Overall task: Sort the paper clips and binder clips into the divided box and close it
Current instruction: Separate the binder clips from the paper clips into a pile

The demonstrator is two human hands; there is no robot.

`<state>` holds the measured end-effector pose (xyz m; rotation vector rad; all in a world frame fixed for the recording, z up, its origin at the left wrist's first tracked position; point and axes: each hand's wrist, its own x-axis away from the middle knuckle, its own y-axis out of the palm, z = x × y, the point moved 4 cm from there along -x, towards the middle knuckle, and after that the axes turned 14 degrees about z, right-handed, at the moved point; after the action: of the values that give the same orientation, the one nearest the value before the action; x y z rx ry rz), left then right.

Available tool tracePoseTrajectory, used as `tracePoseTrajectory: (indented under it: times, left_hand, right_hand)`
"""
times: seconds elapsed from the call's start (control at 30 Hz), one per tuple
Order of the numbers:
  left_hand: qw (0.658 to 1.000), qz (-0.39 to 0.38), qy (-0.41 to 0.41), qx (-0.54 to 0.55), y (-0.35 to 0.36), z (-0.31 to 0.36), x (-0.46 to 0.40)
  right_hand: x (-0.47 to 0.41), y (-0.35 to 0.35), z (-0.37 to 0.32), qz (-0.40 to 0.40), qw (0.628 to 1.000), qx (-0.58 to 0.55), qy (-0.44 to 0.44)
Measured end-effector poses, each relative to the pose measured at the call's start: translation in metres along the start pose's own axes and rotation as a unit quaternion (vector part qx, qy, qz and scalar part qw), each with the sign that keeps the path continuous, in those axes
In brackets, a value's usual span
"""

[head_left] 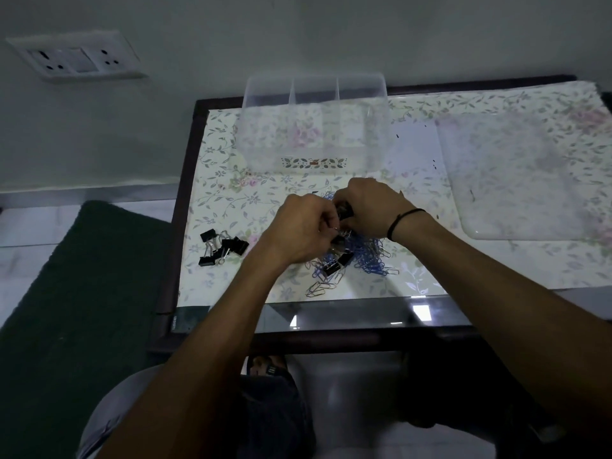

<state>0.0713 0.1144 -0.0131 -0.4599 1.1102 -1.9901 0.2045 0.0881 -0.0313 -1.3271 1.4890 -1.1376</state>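
Note:
A clear divided box [314, 94] stands open at the back of the table, with nothing visible in its compartments. In front of it lies a mixed heap of blue and silver paper clips [367, 256] with black binder clips among them. My left hand [298, 230] and my right hand [367, 207] meet over the heap. A black binder clip [344, 210] sits between my right fingers. My left fingers are closed around clips at the heap's top. A separate small group of black binder clips [223, 248] lies to the left.
The clear lid [516, 180] lies flat on the right of the floral table cover [231, 200]. The dark table frame [185, 193] runs along the left edge. A green mat [76, 293] covers the floor at the left, and a wall socket [76, 58] is at the upper left.

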Motion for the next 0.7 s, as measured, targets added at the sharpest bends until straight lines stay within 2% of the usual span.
tracePoseTrajectory:
  times: [0.43,0.57,0.7]
  left_hand:
    - [0.996,0.044,-0.082,0.015,-0.018,-0.016,-0.002]
    - [0.985,0.050,-0.148,0.068,-0.016,-0.021,-0.002]
    - [0.947,0.071,-0.252,0.186,-0.015,-0.026,0.001]
  right_hand:
    - [-0.004,0.007,-0.003,0.017,1.000,0.001,-0.014]
    - [-0.003,0.007,-0.002,0.008,1.000,0.003,-0.010]
    - [-0.002,0.010,-0.005,-0.012,1.000,-0.001,-0.023]
